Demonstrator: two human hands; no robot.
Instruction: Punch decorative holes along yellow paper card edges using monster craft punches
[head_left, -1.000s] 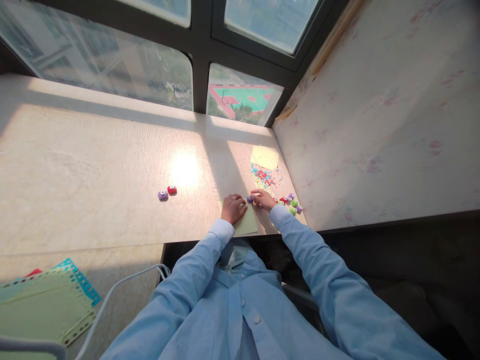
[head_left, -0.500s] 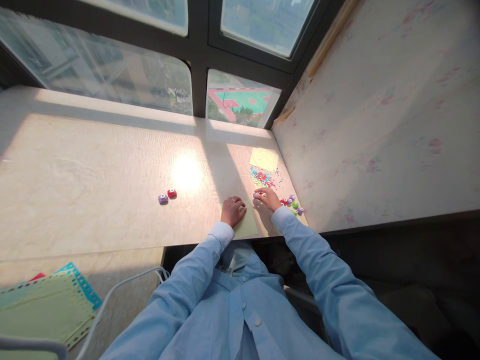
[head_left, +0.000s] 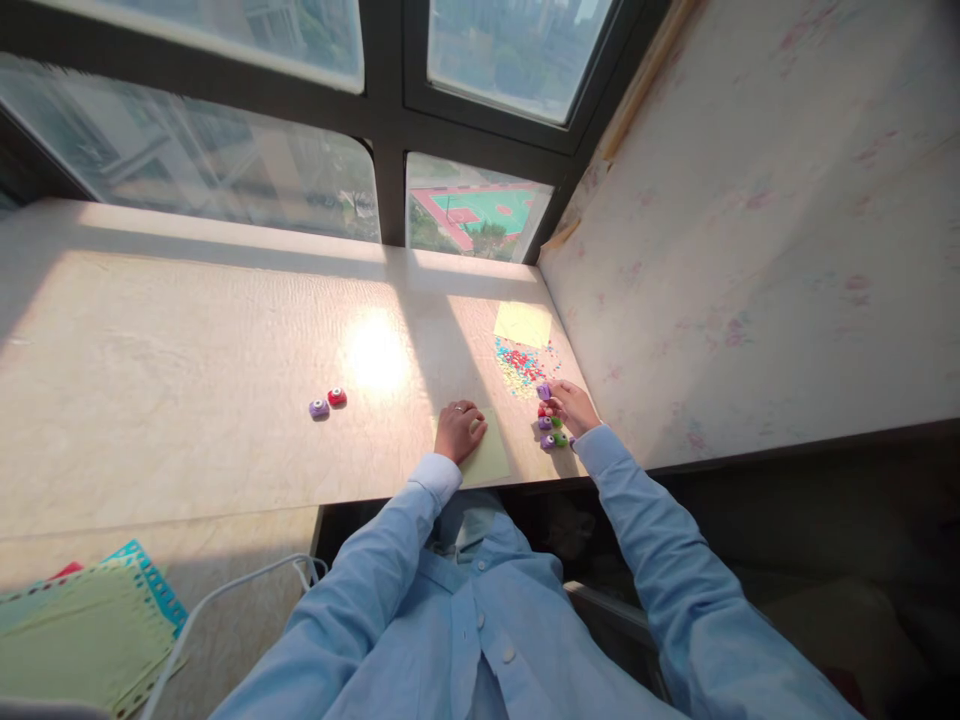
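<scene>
My right hand (head_left: 570,405) pinches a small purple craft punch (head_left: 544,392) between thumb and fingers, just above the table. Beneath and beside it is a cluster of similar punches, among them a purple punch (head_left: 548,441) and a green punch (head_left: 561,440); a red one shows partly under the fingers. My hand and cuff hide part of this cluster. On a pale yellow sheet of paper (head_left: 489,460) near the table's front edge lies my left hand (head_left: 459,432), a ring on one finger, holding nothing I can see. Its fingers rest on the sheet.
Scattered colored paper bits (head_left: 521,365) lie beyond my right hand, below a yellow paper piece (head_left: 523,324). Farther left are a purple punch (head_left: 319,408) and a red punch (head_left: 337,397). A white cable (head_left: 225,590) passes stacked punched sheets (head_left: 82,630). A papered wall (head_left: 750,250) borders the right.
My right hand has moved right with the purple punch, to the cluster. Punches at the cluster's left side now show. My left hand stays on the paper; the view has shifted slightly.
</scene>
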